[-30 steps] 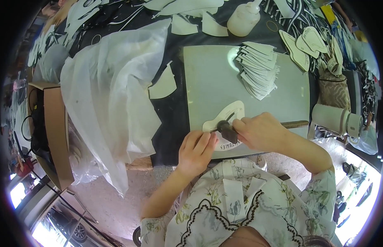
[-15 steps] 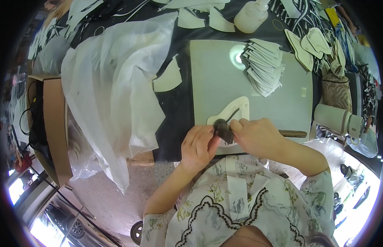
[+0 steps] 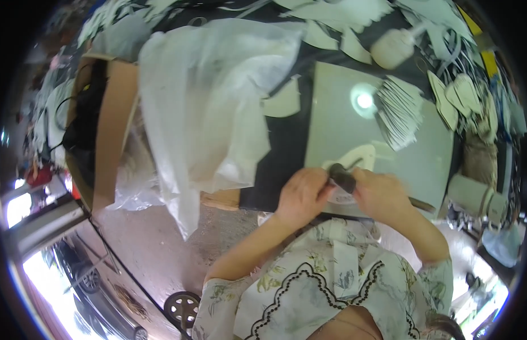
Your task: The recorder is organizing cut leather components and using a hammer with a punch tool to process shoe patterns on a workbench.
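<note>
Close together at the near edge of a pale green-grey board [image 3: 331,119], my two hands have their fingers closed around a small dark piece [image 3: 342,179]. Its rounded end faces up, and its exact kind is unclear. My left hand [image 3: 302,195] pinches it from the left. On the other side, my right hand [image 3: 381,195] has bent fingers against it. Beneath lies a white curved template [image 3: 362,154] with a dark slot or strip across it, partly covered by my hands. A slim brown stick [image 3: 423,205] shows beside my right wrist.
A fanned stack of white cut pieces [image 3: 400,113] lies on the board. White plastic sheeting [image 3: 201,102] spreads to the left, beside a cardboard box [image 3: 113,130]. Farther back stand a white bottle [image 3: 392,49] and several scraps; more templates [image 3: 463,95] lie right.
The whole view has swung, so the table and hands appear farther right and slightly turned. Both hands stay on the dark piece over the template.
</note>
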`<action>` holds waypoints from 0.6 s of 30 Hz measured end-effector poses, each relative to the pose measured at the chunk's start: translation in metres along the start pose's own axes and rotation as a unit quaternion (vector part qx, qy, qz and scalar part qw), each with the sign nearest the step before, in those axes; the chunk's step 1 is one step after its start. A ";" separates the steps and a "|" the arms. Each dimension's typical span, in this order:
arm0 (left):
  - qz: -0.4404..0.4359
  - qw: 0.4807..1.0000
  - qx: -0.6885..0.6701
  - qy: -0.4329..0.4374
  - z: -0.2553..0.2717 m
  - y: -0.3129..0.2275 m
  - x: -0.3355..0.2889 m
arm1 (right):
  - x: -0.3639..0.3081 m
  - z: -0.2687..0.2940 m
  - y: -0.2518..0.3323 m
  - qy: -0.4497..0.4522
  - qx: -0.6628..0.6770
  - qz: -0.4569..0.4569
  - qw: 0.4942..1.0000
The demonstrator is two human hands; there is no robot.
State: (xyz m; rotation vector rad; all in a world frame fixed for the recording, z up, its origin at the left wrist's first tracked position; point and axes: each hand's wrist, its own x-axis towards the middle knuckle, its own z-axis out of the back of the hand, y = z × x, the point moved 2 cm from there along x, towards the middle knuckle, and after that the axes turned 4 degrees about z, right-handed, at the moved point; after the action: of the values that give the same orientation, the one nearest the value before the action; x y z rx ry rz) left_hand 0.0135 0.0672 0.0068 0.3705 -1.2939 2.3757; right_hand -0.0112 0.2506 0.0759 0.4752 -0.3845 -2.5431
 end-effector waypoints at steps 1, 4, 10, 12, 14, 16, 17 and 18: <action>-0.005 1.000 -0.001 -0.002 0.001 0.002 -0.001 | -0.002 0.003 0.000 0.001 -0.001 -0.024 1.000; -0.049 0.998 0.028 0.007 0.005 0.005 0.002 | 0.009 0.018 -0.020 -0.001 0.036 -0.010 0.999; -0.087 0.987 0.115 0.070 0.004 -0.006 0.012 | -0.025 0.039 -0.040 -0.143 0.053 -0.037 0.988; -0.090 0.987 0.106 0.080 0.003 -0.006 0.012 | -0.025 0.014 -0.048 0.030 0.003 -0.073 0.997; -0.080 0.987 0.113 0.086 0.005 -0.002 0.009 | -0.022 0.027 -0.044 -0.021 0.018 -0.061 0.998; -0.081 0.988 0.105 0.077 0.005 -0.003 0.009 | -0.021 0.029 -0.043 -0.071 0.034 -0.056 0.995; -0.083 0.988 0.103 0.081 0.005 -0.004 0.009 | -0.020 0.023 -0.042 -0.048 0.027 -0.042 0.998; -0.083 0.988 0.103 0.080 0.005 -0.006 0.010 | -0.020 0.020 -0.041 -0.025 0.020 -0.029 0.999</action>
State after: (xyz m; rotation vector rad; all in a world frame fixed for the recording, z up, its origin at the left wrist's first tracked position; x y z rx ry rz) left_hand 0.0075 0.0683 0.0180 0.3261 -0.9140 2.3489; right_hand -0.0207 0.2985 0.0845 0.4443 -0.4471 -2.6111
